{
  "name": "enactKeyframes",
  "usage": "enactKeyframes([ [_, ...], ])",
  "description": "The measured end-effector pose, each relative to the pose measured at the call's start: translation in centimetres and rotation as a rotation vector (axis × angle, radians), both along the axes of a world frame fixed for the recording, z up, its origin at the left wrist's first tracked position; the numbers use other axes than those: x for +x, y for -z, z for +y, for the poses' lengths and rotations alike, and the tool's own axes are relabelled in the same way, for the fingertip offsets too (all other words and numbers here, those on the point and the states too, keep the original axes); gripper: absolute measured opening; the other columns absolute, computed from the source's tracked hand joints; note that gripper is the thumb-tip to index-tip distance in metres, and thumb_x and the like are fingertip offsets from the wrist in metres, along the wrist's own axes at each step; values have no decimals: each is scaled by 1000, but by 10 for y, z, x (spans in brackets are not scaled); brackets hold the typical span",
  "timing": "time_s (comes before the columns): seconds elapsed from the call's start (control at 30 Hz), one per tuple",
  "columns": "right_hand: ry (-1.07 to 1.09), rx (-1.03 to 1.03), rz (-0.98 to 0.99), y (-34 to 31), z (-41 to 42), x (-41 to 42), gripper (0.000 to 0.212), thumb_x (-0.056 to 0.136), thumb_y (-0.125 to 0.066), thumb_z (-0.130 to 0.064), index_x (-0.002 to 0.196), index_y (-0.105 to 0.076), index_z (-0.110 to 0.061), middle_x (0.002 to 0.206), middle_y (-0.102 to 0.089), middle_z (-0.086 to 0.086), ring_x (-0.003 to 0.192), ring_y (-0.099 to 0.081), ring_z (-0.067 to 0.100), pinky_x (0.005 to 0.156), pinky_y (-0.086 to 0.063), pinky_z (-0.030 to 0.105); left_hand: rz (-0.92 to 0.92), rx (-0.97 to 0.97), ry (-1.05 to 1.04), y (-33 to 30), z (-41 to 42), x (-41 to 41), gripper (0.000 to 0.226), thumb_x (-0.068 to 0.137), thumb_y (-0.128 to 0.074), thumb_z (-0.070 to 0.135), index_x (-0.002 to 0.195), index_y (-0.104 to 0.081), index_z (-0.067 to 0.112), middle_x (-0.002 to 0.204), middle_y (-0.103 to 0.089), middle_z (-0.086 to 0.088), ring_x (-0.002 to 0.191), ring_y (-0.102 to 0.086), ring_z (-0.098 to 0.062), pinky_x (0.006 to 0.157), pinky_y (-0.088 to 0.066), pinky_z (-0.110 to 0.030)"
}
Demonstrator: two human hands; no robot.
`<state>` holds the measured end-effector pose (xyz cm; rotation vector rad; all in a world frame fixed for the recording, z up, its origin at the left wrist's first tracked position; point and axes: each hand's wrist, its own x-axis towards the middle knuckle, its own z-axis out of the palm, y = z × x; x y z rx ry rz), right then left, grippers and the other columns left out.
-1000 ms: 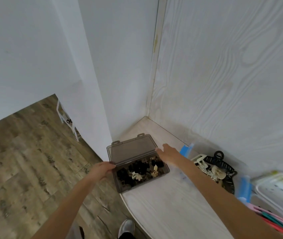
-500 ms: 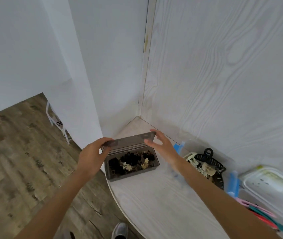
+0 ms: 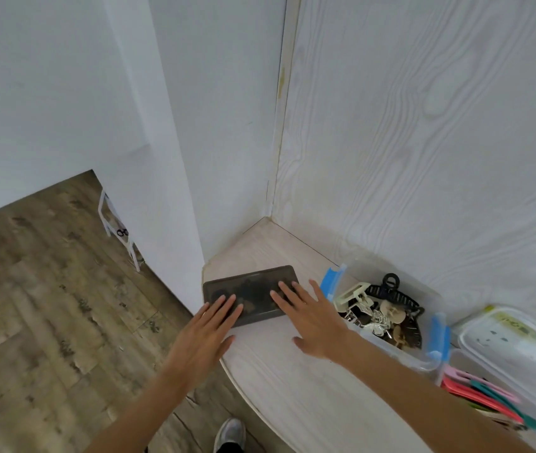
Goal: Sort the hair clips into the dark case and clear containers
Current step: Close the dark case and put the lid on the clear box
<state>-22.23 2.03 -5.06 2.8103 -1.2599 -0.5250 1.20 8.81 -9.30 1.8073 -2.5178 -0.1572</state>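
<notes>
The dark case (image 3: 253,286) lies closed near the table's left edge, with small clips dimly visible through its smoky lid. My left hand (image 3: 206,335) rests flat with its fingertips on the lid's left part. My right hand (image 3: 312,318) lies flat with fingers spread on the lid's right part. To the right stands a clear container (image 3: 387,318) with blue latches, holding large black, cream and brown hair clips. Further right a second clear container (image 3: 489,403) holds pink, red and teal clips.
A clear lid (image 3: 518,341) with a yellowish rim lies at the far right. White wood-grain walls meet in a corner behind the table (image 3: 292,397). The curved table edge drops to wooden floor on the left. My shoe (image 3: 230,433) shows below.
The case's lid went from open, to half lowered, to fully shut. Both hands moved from its edges onto the top of the lid.
</notes>
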Motion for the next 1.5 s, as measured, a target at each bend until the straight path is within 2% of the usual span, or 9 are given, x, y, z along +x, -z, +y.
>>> enactKeyframes([
  [0.07, 10, 9, 15, -3, -1, 3, 85, 90, -55, -32, 149, 6, -18, 158, 5, 9, 146, -3, 30, 117, -4, 51, -11, -25, -14, -2, 0, -5, 51, 101, -14, 36, 135, -45, 14, 139, -49, -7, 131, -41, -21, 112, -27, -37],
  [0.13, 1, 16, -18, -4, -4, 3, 77, 93, -52, -21, 149, 1, -17, 158, -1, 10, 145, -10, 30, 117, -13, 46, -18, -130, 21, -1, -2, -7, 38, 95, -46, 23, 131, -51, 14, 135, -54, -8, 127, -45, -22, 103, -40, -39],
  [0.2, -6, 16, -59, -2, -6, 2, 70, 95, -48, -15, 149, -5, -18, 158, -8, 10, 143, -17, 30, 115, -21, 42, -32, -91, 22, -1, -5, -6, 70, 63, -82, 7, 127, -56, 12, 132, -56, -9, 122, -52, -24, 96, -46, -42],
  [0.4, 28, -3, -85, -4, -2, 8, 66, 94, -49, -12, 149, -11, -15, 156, -15, 13, 140, -26, 32, 112, -28, 41, -190, -72, 15, -10, -13, -6, 98, 22, -87, -7, 115, -66, 12, 121, -65, -8, 108, -63, -22, 85, -54, -37],
  [0.63, 164, -70, 13, -12, -24, 23, 54, 89, -60, -18, 136, -36, -9, 117, -55, 11, 97, -61, 25, 69, -44, 30, -170, -32, -17, -35, -69, -19, 60, 85, -60, 21, 141, -39, 20, 143, -43, -6, 132, -40, -24, 103, -38, -37],
  [0.77, 292, -24, -85, -18, -51, 19, 48, 94, -49, -30, 138, -36, -15, 130, -44, 11, 113, -49, 28, 82, -46, 36, -225, 65, -4, -44, -115, -34, 62, 96, -41, 27, 149, -11, 17, 157, -11, -6, 144, -13, -24, 116, -19, -39],
  [0.93, 349, 33, -45, -13, -89, 11, 67, 91, -51, -27, 148, -16, -18, 145, -26, 11, 128, -34, 31, 99, -38, 40, -259, 149, 1, -42, -169, -46, 70, 94, -42, 23, 149, 0, 12, 158, 1, -10, 146, -4, -22, 119, -10, -37],
  [1.37, 399, 27, -77, -10, -112, 7, 60, 94, -47, -29, 146, -20, -21, 144, -29, 11, 126, -36, 30, 98, -39, 41, -241, 306, 7, -60, -207, -49, 67, 93, -44, 26, 150, -9, 19, 158, -6, -5, 145, -9, -22, 118, -12, -41],
  [1.5, 478, 110, -297, -30, -95, -8, 56, 95, -45, -26, 146, -24, -21, 145, -36, 9, 129, -39, 28, 105, -34, 39, -90, 117, -67, -82, -193, -62, 63, 92, -46, 22, 148, -17, 23, 156, -19, -3, 142, -19, -23, 113, -22, -39],
])
